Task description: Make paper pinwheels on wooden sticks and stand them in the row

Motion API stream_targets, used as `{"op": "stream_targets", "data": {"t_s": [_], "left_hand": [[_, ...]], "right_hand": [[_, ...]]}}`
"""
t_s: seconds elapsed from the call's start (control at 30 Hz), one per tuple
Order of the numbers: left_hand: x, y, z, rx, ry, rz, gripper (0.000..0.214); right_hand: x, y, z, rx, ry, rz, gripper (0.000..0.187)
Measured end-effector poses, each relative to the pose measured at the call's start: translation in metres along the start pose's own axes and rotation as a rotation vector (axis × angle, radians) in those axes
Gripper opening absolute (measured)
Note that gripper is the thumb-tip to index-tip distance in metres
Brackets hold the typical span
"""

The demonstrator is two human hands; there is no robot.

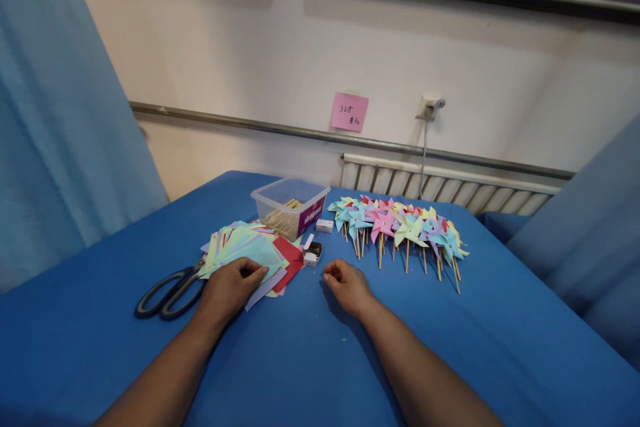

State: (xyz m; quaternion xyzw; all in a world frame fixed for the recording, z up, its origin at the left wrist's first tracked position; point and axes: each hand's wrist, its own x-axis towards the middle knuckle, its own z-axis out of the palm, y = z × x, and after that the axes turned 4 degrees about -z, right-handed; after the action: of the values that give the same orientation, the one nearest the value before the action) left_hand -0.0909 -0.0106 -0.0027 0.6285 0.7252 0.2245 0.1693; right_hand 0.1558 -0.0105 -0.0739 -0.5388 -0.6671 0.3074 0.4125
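A loose pile of coloured paper squares [250, 247] lies left of centre on the blue-covered table. At its lower edge is my left hand [231, 288], thumb and forefinger pinched on the light blue paper sheet [265, 252] on top. My right hand [347, 285] hovers low over the cloth, its fingers curled into a pinch; anything between them is too small to make out. Just beyond it stands a small open box of pins [313, 253], dark inside. Scissors [173, 290] with dark handles lie beside my left hand, their blades hidden under the paper.
Behind the pile sits a clear plastic tub [290, 203] holding wooden sticks [283, 219]. A small closed box [325, 225] is beside it. Many paper pinwheels [383, 221] on sticks lie in rows at the right. A radiator [450, 187] runs along the wall behind.
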Motion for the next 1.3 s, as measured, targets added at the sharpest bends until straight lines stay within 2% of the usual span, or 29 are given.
{"op": "stream_targets", "data": {"t_s": [0.57,1.03,1.3], "left_hand": [[0.0037,-0.0067,0.0074,0.125,-0.002,0.189,0.035],[0.0030,-0.0068,0.0052,0.095,-0.017,0.167,0.035],[0.0005,-0.0032,0.0014,0.065,-0.021,0.097,0.036]], "right_hand": [[0.0028,0.0014,0.0018,-0.022,-0.008,0.017,0.012],[0.0015,0.0008,0.0005,-0.020,-0.012,0.006,0.013],[0.0012,0.0008,-0.0002,-0.027,-0.017,0.016,0.013]]}}
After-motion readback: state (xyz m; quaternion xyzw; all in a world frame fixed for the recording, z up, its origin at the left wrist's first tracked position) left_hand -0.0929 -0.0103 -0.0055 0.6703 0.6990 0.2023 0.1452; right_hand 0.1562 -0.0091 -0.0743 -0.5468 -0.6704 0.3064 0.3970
